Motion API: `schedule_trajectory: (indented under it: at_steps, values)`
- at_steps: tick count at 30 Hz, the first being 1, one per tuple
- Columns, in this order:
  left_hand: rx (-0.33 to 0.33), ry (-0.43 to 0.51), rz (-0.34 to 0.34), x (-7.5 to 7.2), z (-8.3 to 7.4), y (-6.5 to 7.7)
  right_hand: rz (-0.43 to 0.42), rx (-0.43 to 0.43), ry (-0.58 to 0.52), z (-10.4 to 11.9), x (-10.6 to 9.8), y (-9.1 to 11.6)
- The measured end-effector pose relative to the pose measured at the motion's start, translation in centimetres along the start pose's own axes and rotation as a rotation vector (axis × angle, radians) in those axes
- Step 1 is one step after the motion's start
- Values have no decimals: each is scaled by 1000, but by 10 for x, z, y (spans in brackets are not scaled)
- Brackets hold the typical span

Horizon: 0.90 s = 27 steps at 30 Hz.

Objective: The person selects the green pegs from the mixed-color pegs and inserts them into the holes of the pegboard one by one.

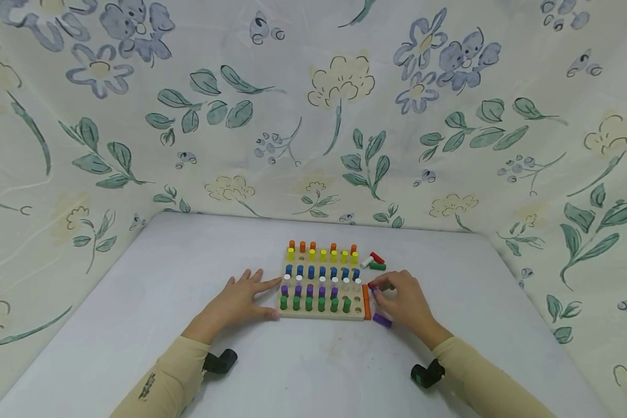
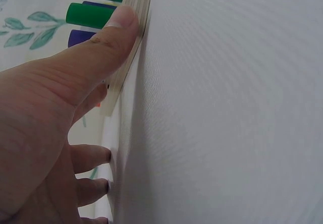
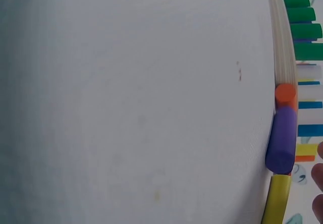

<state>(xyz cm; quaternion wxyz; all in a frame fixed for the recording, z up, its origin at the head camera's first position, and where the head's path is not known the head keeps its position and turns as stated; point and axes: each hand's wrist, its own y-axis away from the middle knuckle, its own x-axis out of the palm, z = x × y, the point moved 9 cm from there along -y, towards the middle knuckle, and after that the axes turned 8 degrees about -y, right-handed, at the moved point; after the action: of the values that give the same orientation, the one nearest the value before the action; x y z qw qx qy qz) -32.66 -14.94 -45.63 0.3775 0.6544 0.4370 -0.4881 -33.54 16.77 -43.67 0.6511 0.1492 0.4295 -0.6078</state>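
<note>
A wooden peg board (image 1: 319, 316) with rows of coloured pegs lies on the table. My left hand (image 1: 242, 302) is spread at its left side, with thumb and index finger touching the edge; in the left wrist view the thumb (image 2: 118, 24) presses the board's side near a green peg (image 2: 91, 15). Right of the board, my right hand (image 1: 407, 299) pinches a small purple peg (image 1: 374, 290), partly covered by the fingers, beside a red peg (image 1: 371, 285). Only fingertips (image 3: 318, 176) of this hand show in the right wrist view.
Orange pegs (image 1: 366, 305) lie along the board's right edge. A loose purple peg (image 1: 382, 320) lies near its front corner, a yellow peg (image 3: 277, 199) behind it. White (image 1: 367, 262), red (image 1: 377, 258) and green (image 1: 378, 266) pegs lie at back right. A patterned cloth (image 1: 313, 116) hangs behind.
</note>
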Motion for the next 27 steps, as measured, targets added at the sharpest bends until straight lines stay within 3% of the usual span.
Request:
schedule_trajectory:
  at_steps: [7, 16, 27]
  values:
    - [-1, -5, -2, 1, 1, -1, -17, 69, 43, -7, -4, -1]
    - [-8, -7, 4, 3, 2, -2, -104, 83, 98, -14, -14, -3]
    - [-15, -9, 5, 3, 4, -2, -80, 181, 157, -24, -12, -5]
